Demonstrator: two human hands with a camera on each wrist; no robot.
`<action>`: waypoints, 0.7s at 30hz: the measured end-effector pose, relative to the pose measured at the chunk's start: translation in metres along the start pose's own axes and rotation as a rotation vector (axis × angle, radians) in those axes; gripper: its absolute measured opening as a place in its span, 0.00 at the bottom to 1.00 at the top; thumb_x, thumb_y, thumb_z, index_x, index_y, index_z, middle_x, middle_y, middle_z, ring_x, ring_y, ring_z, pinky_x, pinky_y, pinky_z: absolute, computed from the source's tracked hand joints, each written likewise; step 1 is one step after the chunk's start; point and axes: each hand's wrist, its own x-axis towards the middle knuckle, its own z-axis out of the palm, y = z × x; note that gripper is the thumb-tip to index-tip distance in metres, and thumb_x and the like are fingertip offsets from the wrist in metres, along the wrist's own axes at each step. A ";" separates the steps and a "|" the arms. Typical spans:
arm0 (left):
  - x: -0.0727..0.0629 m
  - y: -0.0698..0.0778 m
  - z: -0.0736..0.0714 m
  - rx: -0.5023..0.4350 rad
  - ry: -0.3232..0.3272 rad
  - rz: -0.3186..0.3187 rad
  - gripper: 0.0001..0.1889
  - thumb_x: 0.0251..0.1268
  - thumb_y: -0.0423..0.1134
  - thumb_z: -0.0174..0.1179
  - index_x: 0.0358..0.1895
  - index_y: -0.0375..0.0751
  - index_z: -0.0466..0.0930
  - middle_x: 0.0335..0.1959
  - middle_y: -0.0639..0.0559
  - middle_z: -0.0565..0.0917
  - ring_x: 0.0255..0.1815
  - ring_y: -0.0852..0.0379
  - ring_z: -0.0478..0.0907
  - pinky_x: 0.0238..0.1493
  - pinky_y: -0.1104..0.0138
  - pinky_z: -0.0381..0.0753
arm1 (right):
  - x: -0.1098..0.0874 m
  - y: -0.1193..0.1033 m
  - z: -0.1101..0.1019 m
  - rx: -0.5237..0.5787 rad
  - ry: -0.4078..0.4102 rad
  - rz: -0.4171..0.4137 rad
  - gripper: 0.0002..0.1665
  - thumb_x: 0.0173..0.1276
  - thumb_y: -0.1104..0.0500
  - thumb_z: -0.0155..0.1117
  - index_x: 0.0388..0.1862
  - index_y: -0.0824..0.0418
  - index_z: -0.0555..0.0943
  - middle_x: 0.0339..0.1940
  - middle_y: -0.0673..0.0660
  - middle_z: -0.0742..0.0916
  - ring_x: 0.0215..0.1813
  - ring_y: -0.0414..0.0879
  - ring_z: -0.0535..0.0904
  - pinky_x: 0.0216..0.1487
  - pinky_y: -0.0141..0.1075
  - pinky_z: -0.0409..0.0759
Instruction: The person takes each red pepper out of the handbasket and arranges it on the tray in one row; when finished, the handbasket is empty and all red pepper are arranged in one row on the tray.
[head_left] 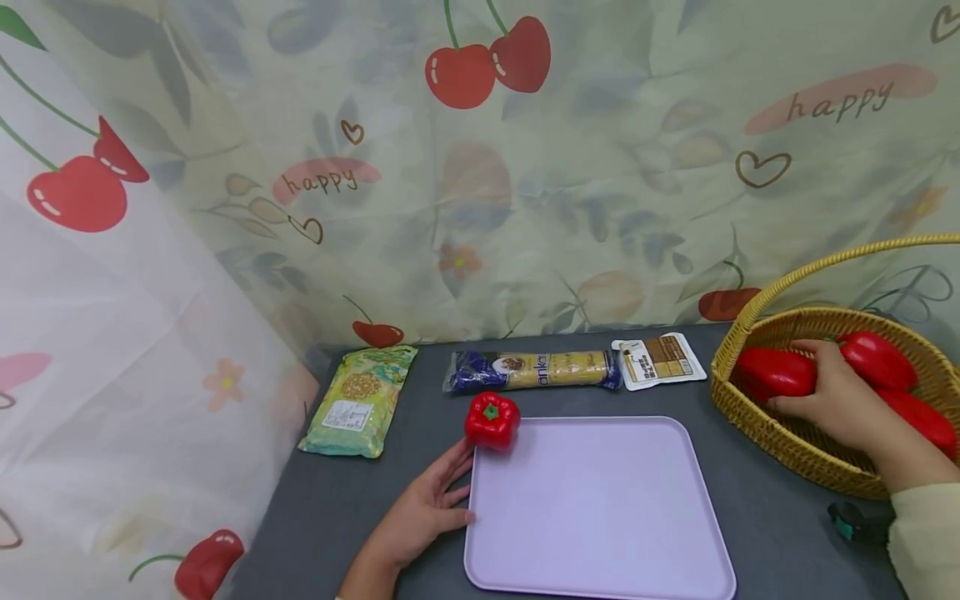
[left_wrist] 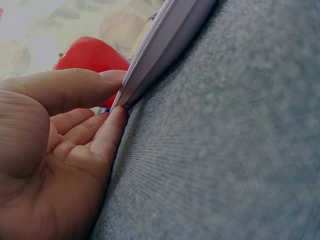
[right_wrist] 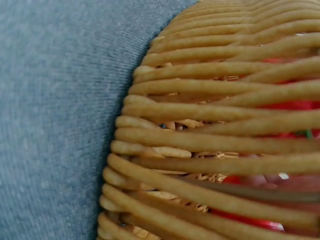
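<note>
A pale purple tray (head_left: 592, 508) lies on the table, with a red bell pepper (head_left: 492, 421) at its far left corner, stem up. My left hand (head_left: 423, 508) is at the tray's left edge, fingers extended and fingertips against the rim; the left wrist view shows the thumb (left_wrist: 75, 90) touching that rim. Inside the wicker basket (head_left: 795, 467) at the right, my right hand (head_left: 843, 400) grips a red pepper (head_left: 776, 372) between thumb and fingers. In the right wrist view, the basket's woven wall (right_wrist: 215, 112) covers most of that hand.
Behind the tray lie a long noodle packet (head_left: 536, 369) and a brown-and-white pouch (head_left: 660, 361). A green-yellow bag (head_left: 360, 402) is at the left. More red peppers (head_left: 877, 360) share the basket, whose tall handle (head_left: 832, 258) arches over it. A small black object (head_left: 862, 523) sits by the right sleeve.
</note>
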 end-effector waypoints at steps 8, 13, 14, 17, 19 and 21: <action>0.000 -0.001 -0.001 -0.005 -0.007 0.010 0.54 0.62 0.14 0.68 0.90 0.41 0.52 0.89 0.41 0.54 0.87 0.41 0.54 0.73 0.58 0.74 | -0.005 -0.008 0.001 0.141 0.134 -0.008 0.56 0.74 0.61 0.74 0.82 0.77 0.45 0.67 0.86 0.63 0.62 0.81 0.64 0.36 0.24 0.65; 0.000 -0.001 -0.001 -0.006 -0.011 0.015 0.54 0.62 0.14 0.68 0.90 0.40 0.51 0.89 0.41 0.54 0.87 0.40 0.53 0.74 0.58 0.74 | -0.007 -0.013 0.003 0.191 0.174 -0.008 0.56 0.76 0.59 0.74 0.83 0.74 0.45 0.72 0.84 0.62 0.60 0.75 0.66 0.37 0.19 0.68; 0.000 -0.001 -0.001 -0.006 -0.013 0.017 0.54 0.62 0.13 0.67 0.90 0.40 0.51 0.89 0.41 0.54 0.87 0.40 0.52 0.74 0.58 0.73 | -0.007 -0.014 0.003 0.192 0.180 -0.006 0.56 0.76 0.58 0.74 0.83 0.74 0.46 0.72 0.84 0.62 0.60 0.75 0.66 0.37 0.17 0.69; 0.001 -0.002 -0.001 -0.002 -0.016 0.021 0.54 0.62 0.14 0.68 0.90 0.41 0.52 0.89 0.41 0.54 0.87 0.41 0.52 0.74 0.59 0.73 | -0.009 -0.014 0.003 0.198 0.197 0.006 0.55 0.78 0.57 0.73 0.84 0.74 0.46 0.73 0.83 0.63 0.62 0.77 0.66 0.36 0.16 0.69; 0.001 -0.003 -0.001 0.002 -0.017 0.025 0.54 0.62 0.14 0.68 0.90 0.41 0.52 0.89 0.42 0.54 0.87 0.41 0.52 0.74 0.59 0.73 | -0.010 -0.015 0.002 0.205 0.205 0.010 0.55 0.79 0.56 0.72 0.86 0.73 0.46 0.75 0.83 0.62 0.63 0.79 0.65 0.35 0.16 0.69; 0.001 -0.003 -0.001 0.005 -0.019 0.030 0.54 0.62 0.15 0.68 0.90 0.41 0.52 0.89 0.42 0.54 0.87 0.41 0.52 0.74 0.60 0.73 | -0.010 -0.015 0.002 0.212 0.213 0.011 0.55 0.79 0.55 0.71 0.87 0.71 0.46 0.76 0.83 0.62 0.64 0.79 0.66 0.36 0.15 0.70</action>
